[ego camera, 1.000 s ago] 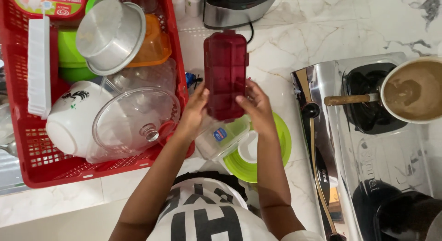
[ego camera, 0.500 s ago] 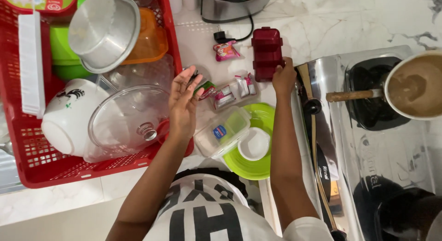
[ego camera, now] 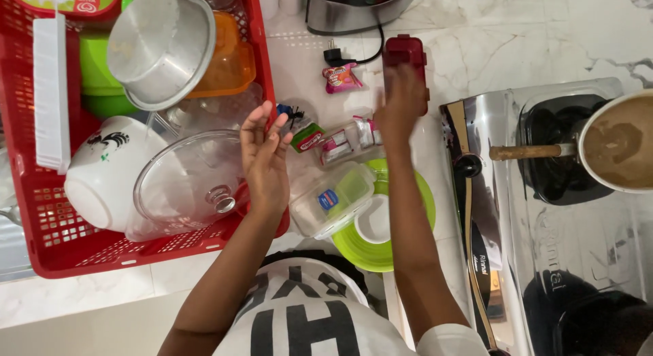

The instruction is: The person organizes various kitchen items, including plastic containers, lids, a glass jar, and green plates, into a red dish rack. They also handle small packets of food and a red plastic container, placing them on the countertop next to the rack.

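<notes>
My right hand (ego camera: 403, 101) is stretched out over the marble counter and grips a dark red plastic container (ego camera: 404, 53), held near the counter's back beside a steel appliance. My left hand (ego camera: 264, 159) hovers empty, fingers spread, at the right edge of the red dish rack (ego camera: 47, 250), just above a glass lid (ego camera: 187, 186). Below the hands lie a clear lidded plastic box (ego camera: 330, 198) and a green plate (ego camera: 418, 213) with a small white bowl (ego camera: 374, 223) on it.
The rack holds a steel pot (ego camera: 160, 46), an orange container (ego camera: 231, 60), green bowls and a white bowl (ego camera: 102, 176). Small sachets (ego camera: 343, 142) and a black plug (ego camera: 333, 55) lie on the counter. At right, a steel stove (ego camera: 544, 227) carries a pan of brown liquid (ego camera: 619, 145).
My right hand carried the dark red container away from me toward the back of the counter. My left hand let go of it and stayed near the rack's edge.
</notes>
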